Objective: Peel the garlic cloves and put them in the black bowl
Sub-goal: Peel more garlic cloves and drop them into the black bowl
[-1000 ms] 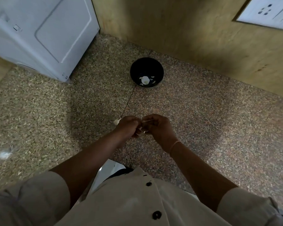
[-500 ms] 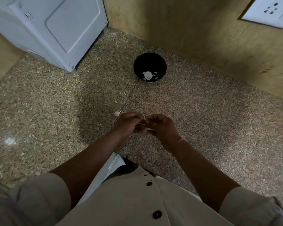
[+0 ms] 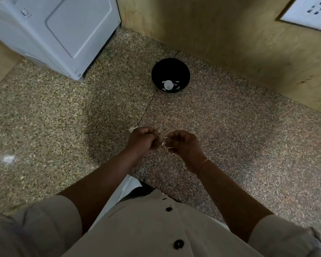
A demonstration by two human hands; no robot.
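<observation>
Two hands meet over the speckled floor (image 3: 63, 127): the left hand (image 3: 144, 140) and the right hand (image 3: 184, 143), fingers curled, pinch a garlic clove (image 3: 163, 141) between their fingertips. Only small pale slivers of it show in the gap between the hands, so its shape, its long axis and the way it points cannot be told. Well beyond the grip, slightly to its right, stands the black bowl (image 3: 157, 71), with a white garlic piece (image 3: 168, 84) and pale flakes (image 3: 176, 82) in its bottom. Just beyond the left hand's knuckles, left of the grip, a pale garlic bit (image 3: 132, 129) lies on the floor
</observation>
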